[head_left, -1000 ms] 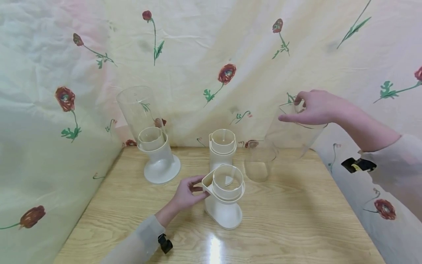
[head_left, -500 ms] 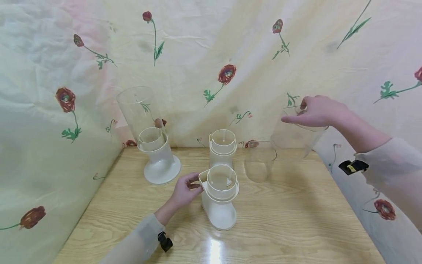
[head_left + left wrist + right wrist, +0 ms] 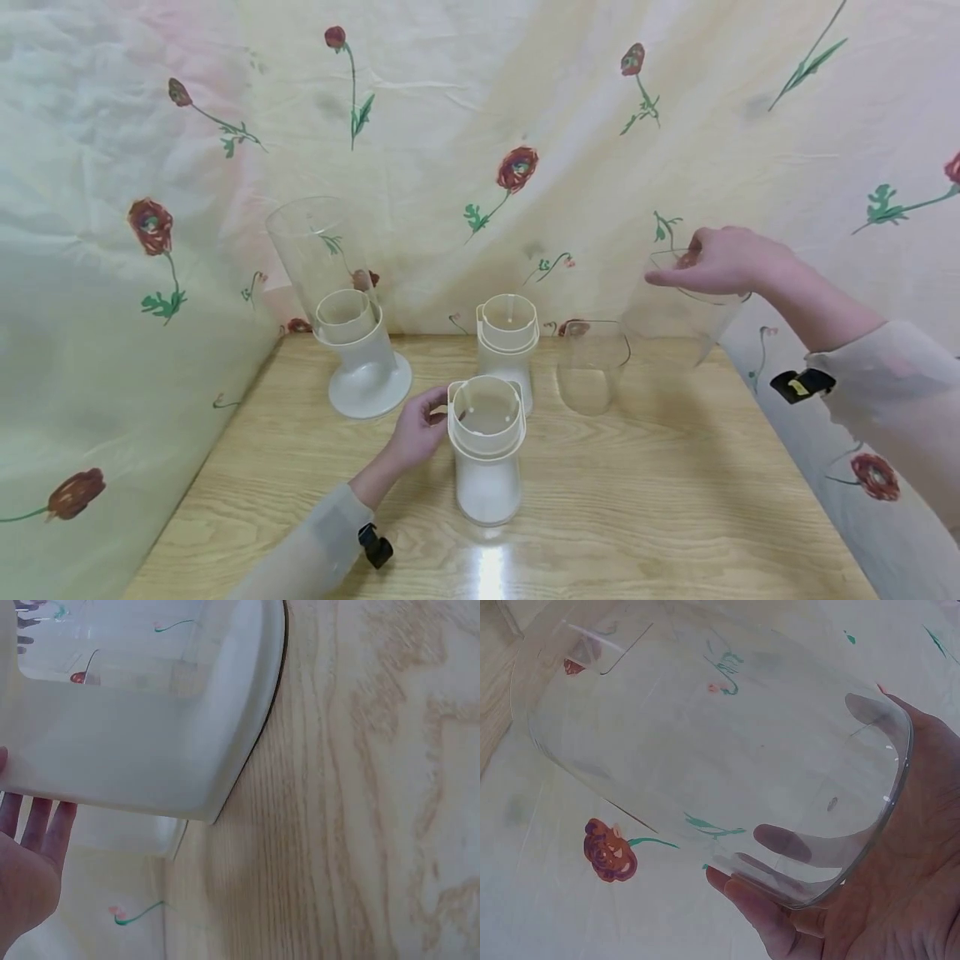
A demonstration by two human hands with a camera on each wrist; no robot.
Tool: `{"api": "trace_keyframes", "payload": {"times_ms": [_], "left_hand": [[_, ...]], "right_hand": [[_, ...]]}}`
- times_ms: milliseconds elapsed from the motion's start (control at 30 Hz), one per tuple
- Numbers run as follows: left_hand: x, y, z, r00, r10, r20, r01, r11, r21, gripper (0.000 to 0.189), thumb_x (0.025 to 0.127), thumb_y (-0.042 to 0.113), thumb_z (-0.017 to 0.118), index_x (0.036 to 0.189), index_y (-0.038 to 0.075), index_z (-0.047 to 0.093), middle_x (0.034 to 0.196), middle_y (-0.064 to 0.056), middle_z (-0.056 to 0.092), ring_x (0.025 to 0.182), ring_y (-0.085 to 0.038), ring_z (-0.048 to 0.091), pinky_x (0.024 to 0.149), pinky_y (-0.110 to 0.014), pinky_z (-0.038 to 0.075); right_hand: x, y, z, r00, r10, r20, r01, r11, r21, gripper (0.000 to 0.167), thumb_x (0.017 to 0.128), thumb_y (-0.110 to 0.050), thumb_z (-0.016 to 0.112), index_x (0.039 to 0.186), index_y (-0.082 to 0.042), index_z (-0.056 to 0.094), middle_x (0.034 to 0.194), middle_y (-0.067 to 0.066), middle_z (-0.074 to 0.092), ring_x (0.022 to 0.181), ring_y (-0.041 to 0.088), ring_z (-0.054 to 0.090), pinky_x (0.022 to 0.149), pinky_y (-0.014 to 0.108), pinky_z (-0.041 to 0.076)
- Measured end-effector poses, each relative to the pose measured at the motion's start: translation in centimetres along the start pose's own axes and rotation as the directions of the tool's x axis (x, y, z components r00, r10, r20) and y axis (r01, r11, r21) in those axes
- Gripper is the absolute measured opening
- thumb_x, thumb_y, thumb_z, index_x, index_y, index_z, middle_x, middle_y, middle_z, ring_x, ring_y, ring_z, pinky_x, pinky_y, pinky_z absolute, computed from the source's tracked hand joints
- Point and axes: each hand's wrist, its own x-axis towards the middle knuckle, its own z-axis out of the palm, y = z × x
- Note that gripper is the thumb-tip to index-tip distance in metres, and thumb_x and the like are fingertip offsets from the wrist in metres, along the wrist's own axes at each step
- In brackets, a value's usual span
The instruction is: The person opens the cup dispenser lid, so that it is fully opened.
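Front and middle in the head view is a white plastic stand (image 3: 487, 487) with a ring-shaped collar on top. My left hand (image 3: 416, 432) grips its left edge near the collar; in the left wrist view the fingers (image 3: 56, 832) lie behind the white wall (image 3: 112, 742), with a thumb tip in front. At the right, my right hand (image 3: 723, 262) holds a large clear container (image 3: 671, 329) from above by its top end. The right wrist view shows thumb and fingers around the rim of that see-through container (image 3: 720, 757), which hangs tilted.
A similar white stand (image 3: 506, 367) is right behind the front one. A shorter clear cup (image 3: 588, 387) stands right of it. At the back left, another white stand (image 3: 369, 392) bears a tall clear cylinder (image 3: 318, 242). Flowered cloth (image 3: 450, 125) surrounds the wooden table (image 3: 637, 517).
My left hand has turned the front white stand and shifted it a little left, so its collar's corner faces away from the left. My right hand has moved slightly right and down with the clear container.
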Motion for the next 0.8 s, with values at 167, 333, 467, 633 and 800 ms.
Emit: {"api": "trace_keyframes", "payload": {"times_ms": [167, 333, 467, 633, 800], "left_hand": [[-0.3, -0.7, 0.1, 1.0, -0.028, -0.008, 0.028, 1.0, -0.001, 0.039, 0.09, -0.013, 0.067, 0.129, -0.014, 0.063, 0.117, -0.03, 0.07, 0.106, -0.005, 0.066, 0.097, -0.034, 0.066], [-0.6, -1.0, 0.0, 0.998, -0.047, -0.033, 0.048, 0.999, 0.022, 0.035, 0.093, -0.012, 0.064, 0.129, -0.012, 0.065, 0.113, -0.018, 0.072, 0.111, -0.026, 0.071, 0.099, -0.032, 0.064], [-0.8, -1.1, -0.8, 0.997, -0.047, -0.055, 0.048, 0.999, 0.021, 0.037, 0.097, -0.009, 0.065, 0.134, -0.012, 0.063, 0.127, -0.027, 0.07, 0.128, -0.042, 0.065, 0.103, -0.031, 0.062], [-0.3, -1.9, -2.4, 0.995, -0.013, -0.104, 0.016, 0.999, 0.033, 0.038, 0.097, -0.007, 0.068, 0.135, -0.013, 0.063, 0.134, -0.033, 0.067, 0.131, -0.034, 0.064, 0.098, -0.027, 0.063], [0.4, -2.6, -3.5, 0.984, -0.001, -0.18, 0.014, 0.998, 0.069, 0.021, 0.095, -0.009, 0.07, 0.116, -0.011, 0.072, 0.113, -0.029, 0.073, 0.117, -0.016, 0.069, 0.088, -0.019, 0.064]], "right_hand": [[0.1, 0.4, 0.4, 1.0, 0.008, 0.016, -0.008, 1.0, 0.017, 0.103, 0.089, -0.087, 0.054, 0.137, 0.005, 0.057, 0.14, 0.031, 0.063, 0.107, 0.04, 0.07, 0.075, 0.05, 0.059], [0.1, 0.8, 0.9, 1.0, 0.003, 0.029, -0.005, 0.999, 0.043, 0.103, 0.09, -0.085, 0.055, 0.138, 0.006, 0.058, 0.141, 0.034, 0.062, 0.107, 0.042, 0.069, 0.073, 0.05, 0.06], [0.2, 1.1, 1.3, 0.999, 0.004, 0.039, -0.007, 0.998, 0.064, 0.109, 0.09, -0.085, 0.056, 0.146, 0.008, 0.05, 0.143, 0.035, 0.059, 0.102, 0.04, 0.07, 0.069, 0.047, 0.059], [0.7, 1.8, 2.0, 0.998, 0.02, 0.061, -0.025, 0.997, 0.076, 0.119, 0.089, -0.086, 0.054, 0.157, 0.009, 0.036, 0.15, 0.039, 0.051, 0.099, 0.041, 0.07, 0.067, 0.048, 0.06], [1.1, 2.1, 2.9, 0.997, 0.022, 0.071, -0.028, 0.996, 0.084, 0.115, 0.091, -0.085, 0.055, 0.16, 0.005, 0.034, 0.151, 0.041, 0.049, 0.085, 0.033, 0.069, 0.057, 0.041, 0.057]]}}
